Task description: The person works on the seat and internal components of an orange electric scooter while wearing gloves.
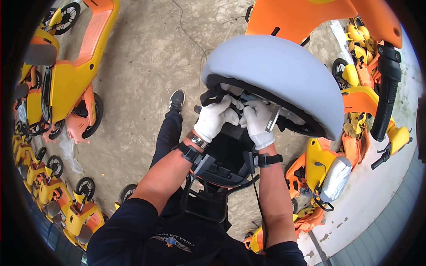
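Observation:
A light grey scooter seat [275, 66] is tipped up, its black-edged underside facing me. Both hands wear white gloves and work close together beneath it. My left hand [215, 117] is closed at the seat's underside, fingers bent beside a small silvery piece [239, 105]. Just to the right, my right hand [258, 123] is closed too, thumb and fingers pinched toward the same spot. What the fingertips grip is too small to make out. Beside the right hand a flat metal bracket [273, 118] juts down from the seat. Below lies the open black compartment [226, 146].
The scooter's orange body [297, 20] and black handlebar grip [385, 104] stand ahead and right. Black rack tubing [206, 217] is close to my body. Several yellow-orange scooters [77, 75] line the left; more parts [317, 164] lie right. A thin cable [188, 33] crosses the concrete floor.

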Motion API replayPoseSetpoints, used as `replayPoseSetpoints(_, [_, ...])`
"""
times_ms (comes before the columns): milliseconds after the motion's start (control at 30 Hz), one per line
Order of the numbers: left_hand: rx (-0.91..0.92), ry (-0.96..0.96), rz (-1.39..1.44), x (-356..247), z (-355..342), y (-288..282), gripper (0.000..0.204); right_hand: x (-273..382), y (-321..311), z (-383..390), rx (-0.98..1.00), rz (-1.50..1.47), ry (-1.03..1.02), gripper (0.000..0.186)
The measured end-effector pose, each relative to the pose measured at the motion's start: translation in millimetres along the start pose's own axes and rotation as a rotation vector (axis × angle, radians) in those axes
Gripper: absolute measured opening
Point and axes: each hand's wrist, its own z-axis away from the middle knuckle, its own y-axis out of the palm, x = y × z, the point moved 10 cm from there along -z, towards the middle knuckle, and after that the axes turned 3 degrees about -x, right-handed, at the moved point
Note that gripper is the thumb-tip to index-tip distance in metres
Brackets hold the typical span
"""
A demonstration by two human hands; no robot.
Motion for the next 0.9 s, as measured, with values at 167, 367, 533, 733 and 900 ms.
replayPoseSetpoints(167, [-0.003,-0.009,-0.031,-6,1,1,0.024,8,-2,-5,-0.048,-0.124,-0.021,0.013])
replayPoseSetpoints(367, [-0.061,0.042,-0.318,-28,1,5,0.033,-14,-1,5,-0.047,-0.419,0.040,0.016])
replayPoseSetpoints(533, [-0.013,0.091,-0.614,-36,-1,-1,0.034,5,-13,16,0.069,-0.100,-0.055,0.024])
replayPoseSetpoints(733, [-0.083,0.133,-0.735,-44,3,-2,0.018,27,-18,25,0.234,0.163,-0.314,0.018])
replayPoseSetpoints(900, [0.006,0.527,-1.148,-90,18,23,0.013,33,-20,17,0.203,0.460,-0.443,0.010])
